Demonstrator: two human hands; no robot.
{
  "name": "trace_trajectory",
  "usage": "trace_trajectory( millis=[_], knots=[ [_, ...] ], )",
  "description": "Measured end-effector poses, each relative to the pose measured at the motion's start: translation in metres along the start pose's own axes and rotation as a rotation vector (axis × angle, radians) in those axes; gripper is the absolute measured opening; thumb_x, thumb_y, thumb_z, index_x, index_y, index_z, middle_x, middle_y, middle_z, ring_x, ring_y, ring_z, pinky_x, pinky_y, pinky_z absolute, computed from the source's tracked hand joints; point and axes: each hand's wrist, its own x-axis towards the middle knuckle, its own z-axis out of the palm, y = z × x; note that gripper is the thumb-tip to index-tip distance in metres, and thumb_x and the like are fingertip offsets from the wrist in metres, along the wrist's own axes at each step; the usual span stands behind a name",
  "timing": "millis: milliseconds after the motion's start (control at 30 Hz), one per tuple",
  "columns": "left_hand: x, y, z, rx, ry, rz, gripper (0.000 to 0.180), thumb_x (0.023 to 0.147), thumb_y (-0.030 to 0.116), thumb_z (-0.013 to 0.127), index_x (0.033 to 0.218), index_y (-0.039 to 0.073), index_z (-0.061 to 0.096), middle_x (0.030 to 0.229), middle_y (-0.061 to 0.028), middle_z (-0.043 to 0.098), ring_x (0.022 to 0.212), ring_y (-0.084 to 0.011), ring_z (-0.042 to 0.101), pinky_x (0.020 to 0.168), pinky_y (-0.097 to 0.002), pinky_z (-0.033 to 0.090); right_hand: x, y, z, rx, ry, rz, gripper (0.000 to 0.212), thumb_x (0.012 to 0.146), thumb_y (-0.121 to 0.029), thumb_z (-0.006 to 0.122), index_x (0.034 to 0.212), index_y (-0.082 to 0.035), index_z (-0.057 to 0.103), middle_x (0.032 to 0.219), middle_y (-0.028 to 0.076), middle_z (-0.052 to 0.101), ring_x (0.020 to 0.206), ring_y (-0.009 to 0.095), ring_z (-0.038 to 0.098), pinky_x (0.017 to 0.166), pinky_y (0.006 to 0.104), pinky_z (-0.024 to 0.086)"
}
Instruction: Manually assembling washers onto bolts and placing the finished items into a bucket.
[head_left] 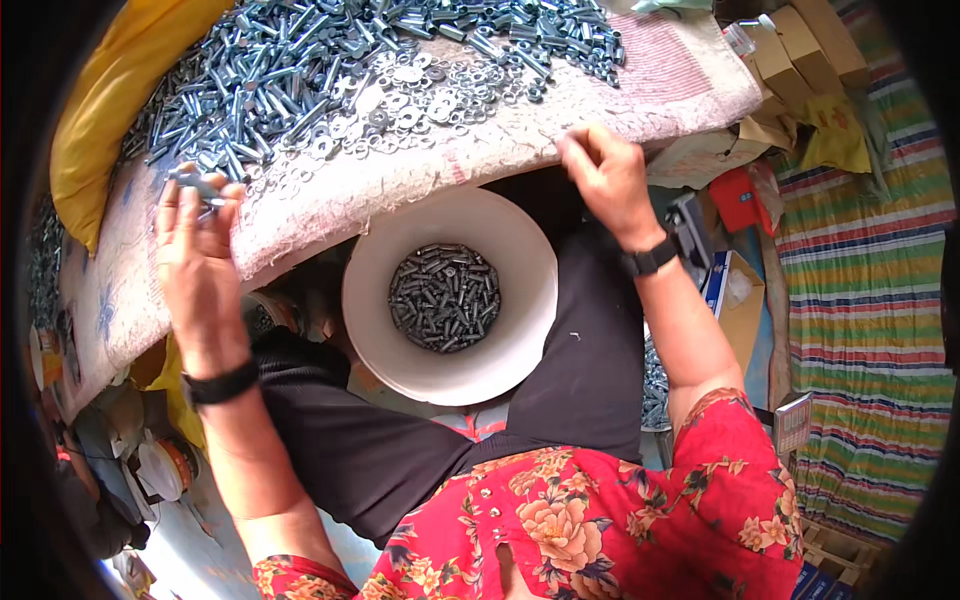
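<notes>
My left hand (195, 240) is raised at the table's left front edge, its fingers closed around a few silvery metal bolts (205, 188). On the cloth-covered table beyond it lies a large pile of bluish-silver bolts and sleeves (290, 70). Flat metal washers (400, 105) are spread along the near side of that pile. My right hand (608, 185) hovers by the table's front edge, fingers curled together and slightly blurred; what they hold, if anything, is hidden. Between my knees stands a white bucket (520, 345) with many dark grey metal pieces (445, 298) at its bottom.
The table's pale, frayed cloth (500, 150) hangs over its front edge above the bucket. A yellow sack (110, 110) borders the pile on the left. Cardboard boxes (790, 50) and a red container (738, 200) stand on the right, near a striped sheet (860, 300).
</notes>
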Motion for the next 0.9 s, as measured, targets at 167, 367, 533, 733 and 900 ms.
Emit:
trace_trajectory(
  millis=[167,367,533,733,900],
  knots=[
    [-0.052,-0.044,0.051,-0.131,-0.322,-0.320,0.029,0.094,0.015,0.048,0.122,0.005,0.046,0.091,-0.0101,0.062,0.069,-0.0169,0.063,0.057,-0.0226,0.052,0.085,0.045,0.009,-0.222,0.104,-0.286,0.011,0.075,-0.011,0.062,0.084,-0.007,0.067,0.076,0.012,0.062,0.074,0.029,0.062,0.068,0.0366,0.050],
    [-0.066,-0.067,0.059,-0.070,-0.365,-0.474,0.026,0.094,0.015,0.049,0.118,0.005,0.050,0.089,-0.0089,0.063,0.062,-0.0133,0.061,0.049,-0.0173,0.045,0.139,0.086,0.026,-0.657,0.013,-0.374,0.021,0.074,-0.012,0.062,0.094,-0.007,0.064,0.094,0.013,0.059,0.084,0.031,0.060,0.072,0.0386,0.049],
    [-0.066,-0.069,0.060,-0.038,-0.399,-0.478,0.025,0.093,0.017,0.050,0.116,0.005,0.052,0.088,-0.0084,0.063,0.060,-0.0118,0.060,0.047,-0.0163,0.041,0.142,0.096,0.023,-0.765,-0.070,-0.438,0.020,0.076,-0.016,0.062,0.092,-0.006,0.054,0.089,0.014,0.056,0.084,0.034,0.058,0.071,0.0418,0.048],
    [-0.069,-0.068,0.054,-0.005,-0.412,-0.506,0.023,0.094,0.018,0.050,0.113,0.005,0.053,0.086,-0.0074,0.063,0.058,-0.0104,0.059,0.045,-0.0155,0.039,0.121,0.074,0.006,-0.827,0.027,-0.404,0.026,0.077,-0.016,0.062,0.102,-0.008,0.062,0.096,0.012,0.061,0.084,0.031,0.060,0.074,0.0378,0.049],
    [-0.070,-0.069,0.048,0.012,-0.396,-0.528,0.023,0.094,0.018,0.050,0.112,0.006,0.054,0.084,-0.0067,0.063,0.056,-0.0102,0.058,0.045,-0.0156,0.038,0.094,0.014,0.039,-0.258,-0.181,-0.475,0.021,0.080,-0.011,0.061,0.100,-0.005,0.064,0.093,0.013,0.064,0.085,0.029,0.062,0.075,0.0320,0.050]
  ],
)
